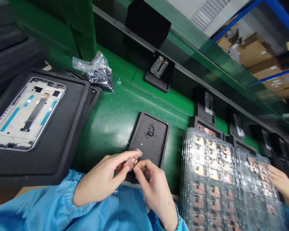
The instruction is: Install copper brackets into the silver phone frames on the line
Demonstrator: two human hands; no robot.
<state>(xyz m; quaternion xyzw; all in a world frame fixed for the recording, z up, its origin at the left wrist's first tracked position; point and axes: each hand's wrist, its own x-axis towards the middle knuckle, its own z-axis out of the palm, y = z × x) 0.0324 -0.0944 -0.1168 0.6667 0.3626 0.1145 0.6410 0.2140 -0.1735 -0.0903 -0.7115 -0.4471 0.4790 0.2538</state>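
My left hand point(103, 179) pinches a small copper-coloured part point(131, 162) between thumb and fingers, just in front of a small black tray point(159, 144). My right hand point(151, 186) meets it from the right, fingertips closed on the same part. A little pile of tiny dark pieces point(149, 131) lies in that tray. Both sleeves are light blue.
A phone frame point(26, 112) lies in a large black tray point(62, 134) at left. A clear bag of dark parts point(96, 70) sits behind. Stacked clear blister trays of copper parts point(219, 179) stand at right, where another person's hand point(283, 186) rests. More black trays with frames point(160, 69) line the green conveyor.
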